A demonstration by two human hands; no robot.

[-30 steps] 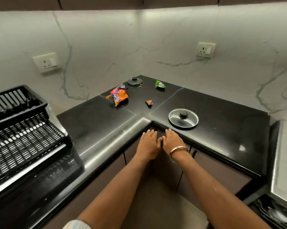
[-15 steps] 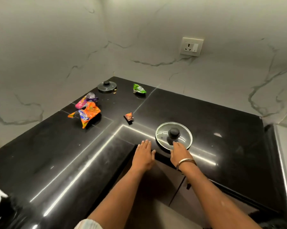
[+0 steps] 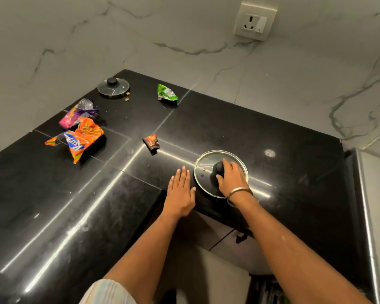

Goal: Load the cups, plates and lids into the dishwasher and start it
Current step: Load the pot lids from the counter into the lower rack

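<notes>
A glass lid (image 3: pixel 207 160) with a black knob lies flat on the black counter (image 3: pixel 261 132) near its inner corner. My right hand (image 3: pixel 231 178) is on top of it, fingers curled round the knob. My left hand (image 3: pixel 180 191) lies flat with straight fingers on the counter just left of the lid, holding nothing. A second, smaller glass lid (image 3: pixel 113 87) with a black knob sits far back in the counter's corner by the wall. No cups, plates or dishwasher show in this view.
Snack wrappers litter the counter: an orange one (image 3: pixel 81 138), a pink and purple one (image 3: pixel 78 113), a green one (image 3: pixel 166 93) and a small brown one (image 3: pixel 151 142). A wall socket (image 3: pixel 256 21) is on the marble wall. Cabinet doors (image 3: pixel 233 244) lie below the counter's edge.
My right hand moved forward from the counter's edge onto the lid and curled round its knob. My left hand slid forward too. The view swung right and closer; the dish rack left the frame.
</notes>
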